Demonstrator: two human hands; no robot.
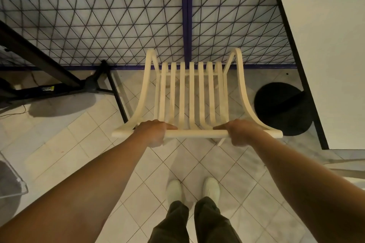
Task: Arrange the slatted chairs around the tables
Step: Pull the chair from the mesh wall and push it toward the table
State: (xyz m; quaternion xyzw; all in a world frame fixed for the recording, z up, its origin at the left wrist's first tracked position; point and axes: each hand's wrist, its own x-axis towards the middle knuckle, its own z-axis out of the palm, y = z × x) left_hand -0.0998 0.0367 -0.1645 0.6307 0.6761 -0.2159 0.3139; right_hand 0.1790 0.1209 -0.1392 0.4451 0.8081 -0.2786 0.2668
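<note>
A cream slatted chair (191, 94) stands in front of me on the tiled floor, seen from above and behind its back. My left hand (154, 133) grips the top rail on the left side. My right hand (240, 132) grips the same rail on the right. A white table (331, 61) with a dark edge stands at the right, and its round black base (280, 108) lies just right of the chair. The chair faces a wire-mesh fence.
A purple-framed wire-mesh fence (185, 25) runs across the far side. A dark table frame with legs (59, 69) stands at the left. A clear plastic bin (11, 183) sits at the lower left. Another pale chair part (347, 165) shows at the right edge.
</note>
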